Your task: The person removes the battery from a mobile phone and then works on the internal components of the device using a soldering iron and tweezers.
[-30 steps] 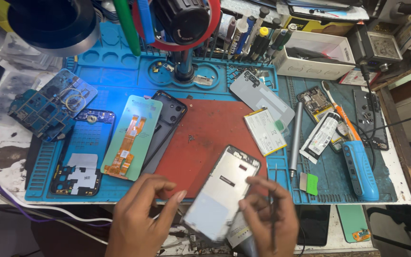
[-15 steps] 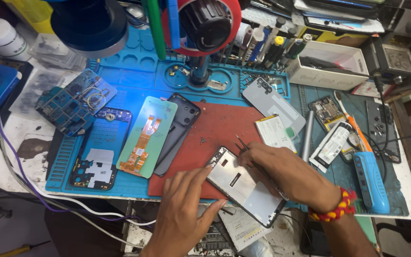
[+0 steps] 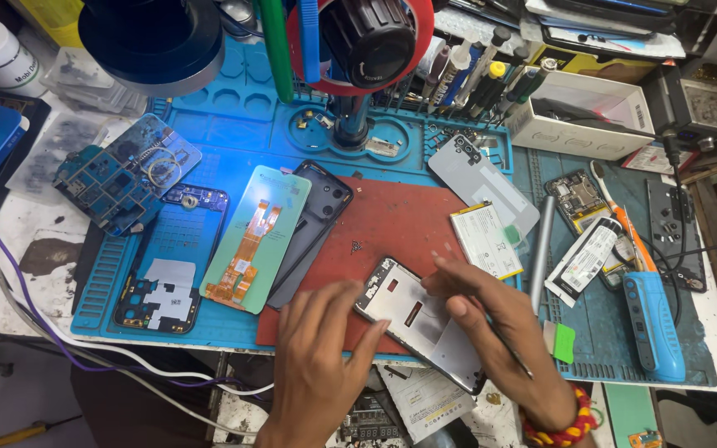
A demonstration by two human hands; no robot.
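Note:
A silver phone frame (image 3: 412, 319) lies tilted on the near edge of the red mat (image 3: 400, 216). My left hand (image 3: 317, 365) holds its left side, with fingertips pressed on the frame's near-left edge. My right hand (image 3: 495, 332) lies over the frame's right side, fingertips touching its top edge. A thin dark tool (image 3: 514, 355) runs along that hand, gripped in it. Tiny screws (image 3: 357, 245) sit loose on the mat just above the frame.
A phone screen with orange flex cable (image 3: 255, 241), a black back cover (image 3: 313, 224), a grey back cover (image 3: 479, 178) and a battery (image 3: 485, 239) lie around the mat. A blue-handled tool (image 3: 653, 323) lies right. Microscope (image 3: 367, 41) and white box (image 3: 582, 112) stand behind.
The frame went from being held up over the table's front edge to lying on the red mat. My right hand moved over its top edge; my left hand followed alongside.

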